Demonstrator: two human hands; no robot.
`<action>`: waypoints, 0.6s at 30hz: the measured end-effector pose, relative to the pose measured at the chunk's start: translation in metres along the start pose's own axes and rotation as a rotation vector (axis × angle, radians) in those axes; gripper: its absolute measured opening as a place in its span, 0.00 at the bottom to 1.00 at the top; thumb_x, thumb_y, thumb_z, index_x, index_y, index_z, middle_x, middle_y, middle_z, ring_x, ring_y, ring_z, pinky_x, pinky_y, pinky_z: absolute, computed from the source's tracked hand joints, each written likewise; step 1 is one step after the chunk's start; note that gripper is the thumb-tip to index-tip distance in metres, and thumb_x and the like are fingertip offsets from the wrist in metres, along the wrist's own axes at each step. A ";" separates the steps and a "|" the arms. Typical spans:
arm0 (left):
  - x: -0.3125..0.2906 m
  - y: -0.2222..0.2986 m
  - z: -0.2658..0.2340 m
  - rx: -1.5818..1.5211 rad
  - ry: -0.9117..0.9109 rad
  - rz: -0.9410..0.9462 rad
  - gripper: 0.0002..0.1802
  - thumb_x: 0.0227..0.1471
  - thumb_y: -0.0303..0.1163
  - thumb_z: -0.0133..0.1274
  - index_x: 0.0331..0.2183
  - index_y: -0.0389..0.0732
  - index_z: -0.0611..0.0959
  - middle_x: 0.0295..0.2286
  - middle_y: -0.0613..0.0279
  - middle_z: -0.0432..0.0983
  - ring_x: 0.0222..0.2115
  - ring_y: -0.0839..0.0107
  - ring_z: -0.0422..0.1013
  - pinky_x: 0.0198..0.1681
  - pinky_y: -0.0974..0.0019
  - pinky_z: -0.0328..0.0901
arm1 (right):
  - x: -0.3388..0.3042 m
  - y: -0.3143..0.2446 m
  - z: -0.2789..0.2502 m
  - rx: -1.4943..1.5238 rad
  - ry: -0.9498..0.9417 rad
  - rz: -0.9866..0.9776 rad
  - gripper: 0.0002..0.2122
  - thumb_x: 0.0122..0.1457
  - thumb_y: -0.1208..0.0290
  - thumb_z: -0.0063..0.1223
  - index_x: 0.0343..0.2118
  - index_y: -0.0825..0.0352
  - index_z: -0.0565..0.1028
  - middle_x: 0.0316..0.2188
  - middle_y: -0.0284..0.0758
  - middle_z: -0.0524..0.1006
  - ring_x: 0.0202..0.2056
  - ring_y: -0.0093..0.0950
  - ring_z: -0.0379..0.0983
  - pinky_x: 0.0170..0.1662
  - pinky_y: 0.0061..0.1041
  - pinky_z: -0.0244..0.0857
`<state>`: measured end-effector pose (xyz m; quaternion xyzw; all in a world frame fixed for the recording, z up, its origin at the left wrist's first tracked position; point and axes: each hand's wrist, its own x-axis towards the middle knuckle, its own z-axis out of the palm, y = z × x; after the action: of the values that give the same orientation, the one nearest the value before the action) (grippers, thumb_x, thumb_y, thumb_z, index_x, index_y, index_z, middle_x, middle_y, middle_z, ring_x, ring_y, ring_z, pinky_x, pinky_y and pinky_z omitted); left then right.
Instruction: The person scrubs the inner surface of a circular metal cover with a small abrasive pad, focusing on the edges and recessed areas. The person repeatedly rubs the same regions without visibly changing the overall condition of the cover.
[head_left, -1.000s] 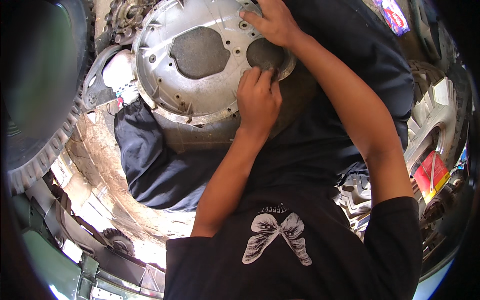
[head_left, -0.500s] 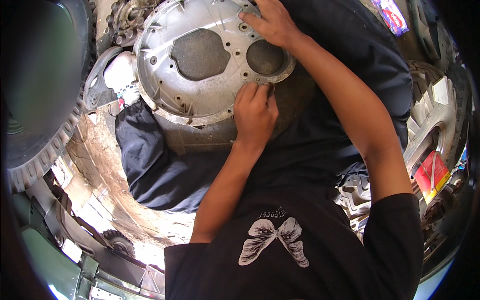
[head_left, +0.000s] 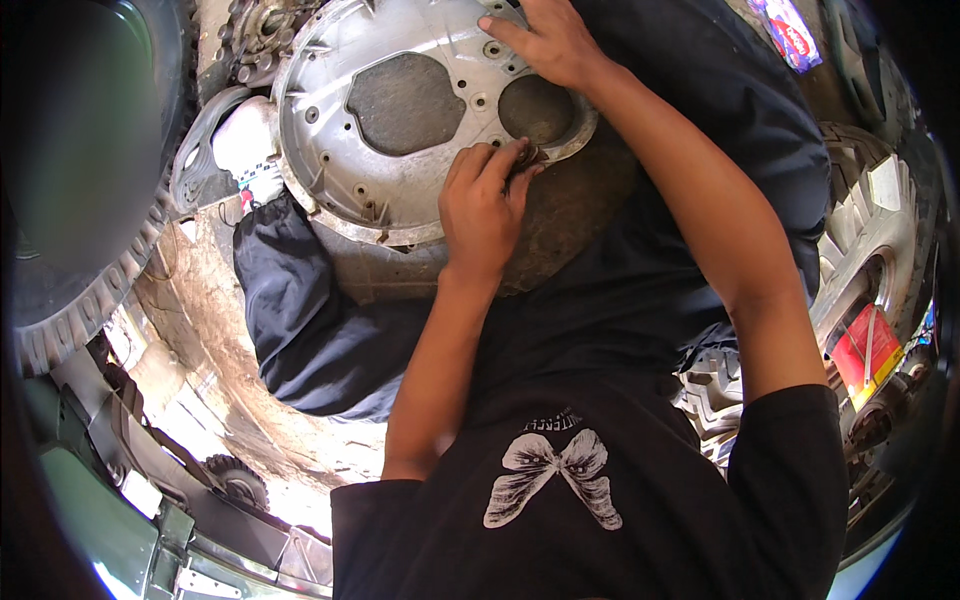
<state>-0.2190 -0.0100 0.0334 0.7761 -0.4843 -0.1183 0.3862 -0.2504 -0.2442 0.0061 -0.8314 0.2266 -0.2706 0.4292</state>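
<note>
A large round silver-grey metal housing (head_left: 405, 185) lies in front of me. It has a wide irregular opening, a smaller round opening at the right, and several bolt holes. My left hand (head_left: 480, 205) is closed at the housing's near right edge, below the round opening. Between its thumb and fingertips is a small dark metal piece (head_left: 529, 155), whose kind is too small to make out. My right hand (head_left: 555, 45) lies on the far right rim with thumb and fingers spread. Its fingertips are partly cut off by the upper picture edge.
Dark trouser legs (head_left: 310, 330) flank the housing. A big tyre (head_left: 75, 315) stands at left, with a geared metal part (head_left: 262, 40) at the back left. More tyres (head_left: 865, 230), a red and yellow package (head_left: 865, 350) and a purple packet (head_left: 787, 32) lie at right.
My left hand has shifted a little left and up, its fingertips now reaching over the housing's edge with the small dark piece. The right hand keeps its place on the rim.
</note>
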 end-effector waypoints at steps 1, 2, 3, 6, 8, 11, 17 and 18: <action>0.002 -0.002 0.000 -0.016 -0.018 0.010 0.13 0.48 0.23 0.73 0.38 0.37 0.91 0.33 0.54 0.81 0.33 0.54 0.78 0.38 0.55 0.72 | 0.000 0.002 0.001 -0.008 0.006 -0.005 0.35 0.63 0.70 0.61 0.74 0.61 0.63 0.60 0.51 0.71 0.62 0.50 0.69 0.66 0.41 0.64; 0.003 -0.006 -0.001 -0.033 -0.046 0.036 0.13 0.48 0.23 0.72 0.39 0.37 0.90 0.33 0.54 0.80 0.34 0.54 0.77 0.39 0.54 0.72 | 0.000 0.000 0.001 0.004 -0.001 0.008 0.35 0.63 0.70 0.61 0.74 0.61 0.63 0.61 0.51 0.71 0.63 0.51 0.69 0.66 0.41 0.64; 0.003 -0.011 -0.002 -0.050 -0.075 0.062 0.14 0.49 0.23 0.71 0.40 0.37 0.89 0.34 0.55 0.80 0.35 0.54 0.77 0.40 0.53 0.72 | 0.000 -0.001 0.000 0.016 -0.008 0.021 0.35 0.64 0.69 0.61 0.74 0.61 0.62 0.61 0.51 0.70 0.63 0.51 0.69 0.66 0.41 0.64; 0.009 -0.015 -0.006 -0.056 -0.131 0.174 0.14 0.49 0.21 0.69 0.41 0.36 0.89 0.35 0.55 0.80 0.37 0.53 0.76 0.42 0.52 0.72 | -0.001 0.000 -0.001 0.015 -0.002 0.009 0.35 0.64 0.68 0.62 0.74 0.60 0.62 0.62 0.52 0.70 0.63 0.52 0.68 0.66 0.43 0.64; 0.013 -0.014 -0.004 -0.069 -0.141 0.232 0.14 0.48 0.19 0.69 0.40 0.36 0.88 0.36 0.55 0.80 0.37 0.54 0.76 0.42 0.52 0.73 | -0.001 -0.001 0.000 0.003 0.004 -0.013 0.35 0.64 0.67 0.61 0.74 0.59 0.62 0.62 0.52 0.70 0.63 0.53 0.68 0.66 0.43 0.63; 0.017 -0.014 0.003 -0.097 -0.145 0.276 0.15 0.48 0.18 0.68 0.40 0.34 0.88 0.36 0.54 0.81 0.38 0.53 0.77 0.42 0.52 0.73 | 0.000 -0.002 0.000 -0.031 -0.001 -0.008 0.36 0.64 0.66 0.61 0.74 0.59 0.62 0.62 0.53 0.69 0.63 0.55 0.68 0.66 0.44 0.64; 0.014 -0.022 -0.001 -0.101 -0.153 0.278 0.15 0.47 0.16 0.68 0.40 0.33 0.88 0.37 0.51 0.82 0.38 0.51 0.78 0.43 0.53 0.73 | -0.001 -0.006 -0.001 -0.018 -0.029 0.025 0.36 0.64 0.66 0.61 0.75 0.60 0.62 0.60 0.54 0.70 0.62 0.55 0.68 0.66 0.43 0.64; 0.018 -0.015 0.004 -0.107 -0.136 0.279 0.15 0.47 0.16 0.68 0.41 0.34 0.88 0.37 0.51 0.82 0.38 0.51 0.78 0.43 0.53 0.73 | -0.003 -0.005 -0.001 -0.015 -0.018 0.005 0.36 0.64 0.66 0.61 0.74 0.61 0.62 0.60 0.54 0.70 0.62 0.55 0.68 0.66 0.43 0.64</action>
<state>-0.2019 -0.0233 0.0234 0.6698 -0.6053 -0.1417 0.4061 -0.2521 -0.2406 0.0099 -0.8362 0.2270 -0.2603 0.4259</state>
